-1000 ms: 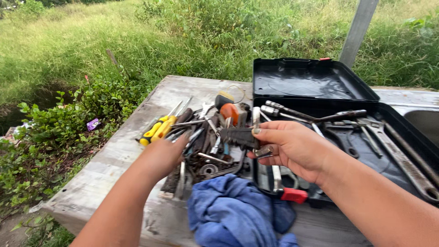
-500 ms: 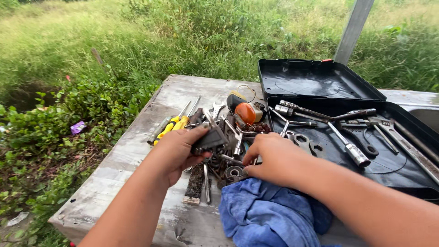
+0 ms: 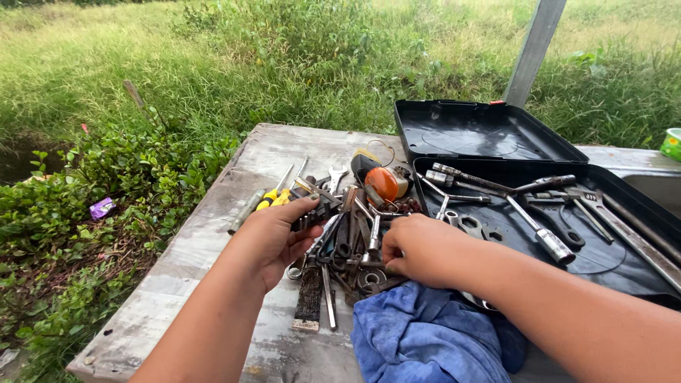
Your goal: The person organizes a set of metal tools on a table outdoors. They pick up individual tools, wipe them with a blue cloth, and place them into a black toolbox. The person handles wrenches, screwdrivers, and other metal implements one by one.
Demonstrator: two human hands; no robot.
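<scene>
Dark metal tool [image 3: 318,213] clamped under left hand [image 3: 273,237], thumb on top, fingers curled round its near end; exact kind not clear, pliers-like. Long axis running roughly left-right, far end poking right into the tool pile [image 3: 351,245]. Already in the grip, so nothing to reach for on that side.

Right hand [image 3: 418,250] knuckles up, fingertips tucked down into the pile's right edge; whether pinching anything — cannot tell, tips hidden. Nearest loose piece there a round metal ring [image 3: 370,278] just below-left of the fingers, touching the pile. Right hand nearer to it than left.

Outward: rusty flat file [image 3: 310,298] lying near-far below the left hand; yellow-handled screwdrivers [image 3: 273,197] just beyond the left thumb; orange tape measure [image 3: 383,183] at pile's far side. Blue cloth [image 3: 425,337] under right wrist. Open black toolbox [image 3: 496,138] to the right, wrenches and ratchet inside. All on weathered wooden table [image 3: 206,248], grass beyond.
</scene>
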